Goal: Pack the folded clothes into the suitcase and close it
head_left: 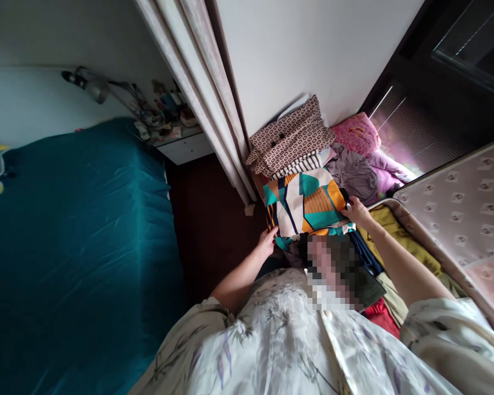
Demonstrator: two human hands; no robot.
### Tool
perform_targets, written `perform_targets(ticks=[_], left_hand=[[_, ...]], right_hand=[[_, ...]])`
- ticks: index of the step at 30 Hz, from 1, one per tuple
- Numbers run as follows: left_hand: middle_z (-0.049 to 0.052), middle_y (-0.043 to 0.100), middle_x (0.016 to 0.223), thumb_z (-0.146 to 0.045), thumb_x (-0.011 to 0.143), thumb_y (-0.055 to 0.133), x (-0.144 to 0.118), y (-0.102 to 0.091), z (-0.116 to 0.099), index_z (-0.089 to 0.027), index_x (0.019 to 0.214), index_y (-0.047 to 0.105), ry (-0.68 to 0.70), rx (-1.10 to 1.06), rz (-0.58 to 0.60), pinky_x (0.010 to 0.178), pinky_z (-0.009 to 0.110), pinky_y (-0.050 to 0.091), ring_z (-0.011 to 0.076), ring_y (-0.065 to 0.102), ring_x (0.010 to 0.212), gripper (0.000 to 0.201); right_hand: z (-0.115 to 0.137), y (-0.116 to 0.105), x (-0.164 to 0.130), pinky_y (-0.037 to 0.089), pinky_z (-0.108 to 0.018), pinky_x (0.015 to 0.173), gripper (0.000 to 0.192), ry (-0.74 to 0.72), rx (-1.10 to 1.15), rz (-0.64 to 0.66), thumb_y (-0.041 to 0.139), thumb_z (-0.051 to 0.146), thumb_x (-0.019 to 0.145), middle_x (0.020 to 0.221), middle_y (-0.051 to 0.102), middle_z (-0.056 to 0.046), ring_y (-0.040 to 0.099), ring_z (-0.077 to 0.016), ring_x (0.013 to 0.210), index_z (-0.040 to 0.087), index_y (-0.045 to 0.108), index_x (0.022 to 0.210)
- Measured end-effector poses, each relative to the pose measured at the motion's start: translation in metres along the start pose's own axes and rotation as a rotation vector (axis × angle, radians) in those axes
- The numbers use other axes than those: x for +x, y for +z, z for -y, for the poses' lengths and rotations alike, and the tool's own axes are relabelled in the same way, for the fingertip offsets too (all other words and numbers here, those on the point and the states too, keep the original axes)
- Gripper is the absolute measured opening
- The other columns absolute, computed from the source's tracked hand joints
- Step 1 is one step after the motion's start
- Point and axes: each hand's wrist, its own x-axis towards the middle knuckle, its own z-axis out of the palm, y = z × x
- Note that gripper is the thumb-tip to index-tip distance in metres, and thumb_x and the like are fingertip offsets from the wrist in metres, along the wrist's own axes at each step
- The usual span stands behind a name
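Observation:
A folded cloth (302, 200) with teal, orange, white and navy shapes lies on top of a pile of clothes. My left hand (267, 241) grips its near left corner. My right hand (355, 211) holds its right edge. Under and around the cloth lie a striped piece (298, 163), a grey garment (352, 171), dark blue and olive clothes and a red one (381, 317). A blurred patch hides part of the pile close to me.
A brown patterned bag (290, 137) leans on the white wall behind the pile. A curtain (206, 82) hangs to its left. A teal-covered bed (78, 241) fills the left side, with a cluttered white nightstand (181, 144) beyond. A patterned mattress edge (465, 219) stands at right.

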Motion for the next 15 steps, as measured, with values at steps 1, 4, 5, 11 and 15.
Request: perform_targets(ticks=[1, 4, 5, 11, 15], left_hand=[[0.004, 0.074, 0.075, -0.016, 0.079, 0.082, 0.0, 0.001, -0.001, -0.014, 0.098, 0.069, -0.015, 0.005, 0.014, 0.071, 0.028, 0.058, 0.0168, 0.072, 0.068, 0.023], [0.01, 0.075, 0.076, -0.012, 0.076, 0.08, -0.003, 0.003, -0.004, -0.009, 0.095, 0.071, -0.066, 0.028, 0.074, 0.073, 0.034, 0.061, 0.0225, 0.074, 0.071, 0.022], [0.011, 0.075, 0.076, -0.01, 0.075, 0.08, -0.004, 0.003, -0.005, -0.008, 0.095, 0.071, -0.07, 0.037, 0.089, 0.073, 0.035, 0.062, 0.0234, 0.074, 0.071, 0.022], [0.008, 0.076, 0.093, -0.007, 0.067, 0.083, -0.017, -0.001, -0.004, -0.014, 0.107, 0.068, 0.147, 0.168, -0.036, 0.081, 0.033, 0.061, 0.0209, 0.074, 0.082, 0.043], [0.007, 0.071, 0.124, -0.005, 0.062, 0.085, -0.027, -0.001, -0.018, -0.025, 0.135, 0.059, 0.526, 0.329, -0.144, 0.095, 0.032, 0.058, 0.0231, 0.071, 0.11, 0.079]], right_hand=[[0.0, -0.001, 0.001, 0.049, -0.048, 0.101, 0.082, -0.02, 0.046, 0.006, 0.073, 0.034, 0.072, 0.129, 0.068, -0.021, 0.064, -0.0366, 0.118, 0.012, 0.048, 0.147], [-0.002, -0.002, -0.001, 0.052, -0.046, 0.099, 0.084, -0.088, 0.13, 0.0, 0.073, 0.029, 0.066, 0.126, 0.069, -0.018, 0.066, -0.0344, 0.113, 0.012, 0.05, 0.146], [-0.003, -0.003, -0.002, 0.053, -0.045, 0.096, 0.084, -0.106, 0.145, -0.002, 0.072, 0.028, 0.065, 0.123, 0.07, -0.015, 0.067, -0.0325, 0.108, 0.014, 0.05, 0.145], [-0.006, -0.016, -0.014, 0.054, -0.032, 0.069, 0.064, -0.27, 0.539, 0.168, 0.072, 0.035, 0.065, 0.084, 0.074, -0.002, 0.065, -0.0214, 0.076, 0.02, 0.069, 0.127], [0.003, -0.037, -0.009, 0.053, -0.032, 0.067, 0.041, -0.201, 0.765, 0.414, 0.08, 0.035, 0.056, 0.084, 0.075, -0.006, 0.066, -0.0201, 0.072, 0.016, 0.079, 0.092]])
